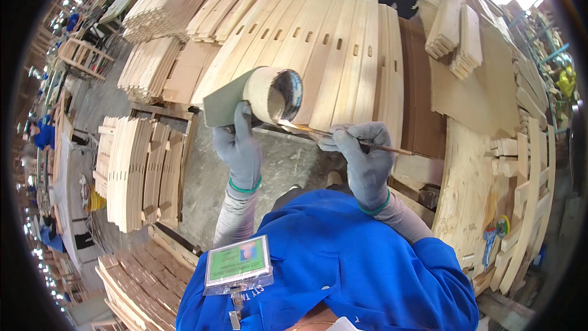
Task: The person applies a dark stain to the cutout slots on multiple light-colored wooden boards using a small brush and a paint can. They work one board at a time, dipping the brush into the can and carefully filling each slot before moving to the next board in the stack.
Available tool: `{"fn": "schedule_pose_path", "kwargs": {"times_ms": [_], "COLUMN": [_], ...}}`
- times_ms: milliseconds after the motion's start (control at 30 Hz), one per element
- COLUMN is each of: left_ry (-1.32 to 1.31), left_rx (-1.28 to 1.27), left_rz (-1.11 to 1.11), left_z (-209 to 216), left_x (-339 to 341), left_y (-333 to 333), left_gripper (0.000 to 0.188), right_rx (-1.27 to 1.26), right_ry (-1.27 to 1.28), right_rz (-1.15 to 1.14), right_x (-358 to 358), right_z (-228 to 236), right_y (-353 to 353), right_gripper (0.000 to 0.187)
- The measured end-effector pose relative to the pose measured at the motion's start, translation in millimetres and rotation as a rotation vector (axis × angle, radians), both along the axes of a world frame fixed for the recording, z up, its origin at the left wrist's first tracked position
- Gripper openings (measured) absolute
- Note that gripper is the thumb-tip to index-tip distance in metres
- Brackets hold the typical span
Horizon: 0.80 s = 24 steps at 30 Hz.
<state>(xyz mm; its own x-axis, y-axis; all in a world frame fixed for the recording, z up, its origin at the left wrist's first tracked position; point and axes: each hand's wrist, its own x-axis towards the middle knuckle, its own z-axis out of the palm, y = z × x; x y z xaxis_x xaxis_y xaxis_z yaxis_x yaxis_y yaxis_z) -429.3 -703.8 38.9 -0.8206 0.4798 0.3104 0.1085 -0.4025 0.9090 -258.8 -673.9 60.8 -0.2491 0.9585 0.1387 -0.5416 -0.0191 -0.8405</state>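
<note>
My left hand (240, 150), in a grey glove, is closed around a cream-coloured round container (260, 97). The container is tilted with its mouth toward the right, and its inner wall is stained dark. A flat grey-green plate (222, 103) sits against its left side; whether the two are joined I cannot tell. In my right hand (369, 162), also gloved in grey, a thin brush (399, 149) is pinched between the fingers. Its tip points left and meets the container's lower rim. Just beyond both hands lies a row of pale wooden slats (324, 55) with short slots.
Stacked wooden pieces (138, 168) stand on a pallet at the left, with more bundles (162, 6) behind. Cardboard (478, 92) covers the right side, holding small slat bundles (468, 40). A wooden frame (523, 208) and a blue-handled tool (489, 245) are far right.
</note>
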Motion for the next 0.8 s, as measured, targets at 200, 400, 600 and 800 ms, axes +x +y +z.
{"fn": "schedule_pose_path", "kwargs": {"times_ms": [200,400,600,800], "left_ry": [-0.029,-0.034,-0.057,0.149], "left_rx": [-0.071,-0.115,-0.118,-0.216], "left_rz": [-0.089,-0.118,-0.175,-0.156], "left_z": [-7.7,-0.2,-9.1,-11.4], "left_x": [-4.8,-8.6,-22.4,-36.2], "left_y": [-8.4,-17.7,-28.1,-38.3], "left_gripper": [0.022,0.022,0.025,0.027], "right_rx": [0.381,0.907,0.938,1.01], "right_ry": [-0.093,-0.648,-0.772,-0.827], "right_rz": [-0.156,-0.21,0.048,0.121], "right_x": [1.4,0.2,5.2,13.9], "right_z": [-1.8,-3.5,15.0,25.8], "right_y": [18.7,30.8,26.7,16.4], "right_gripper": [0.014,0.022,0.019,0.019]}}
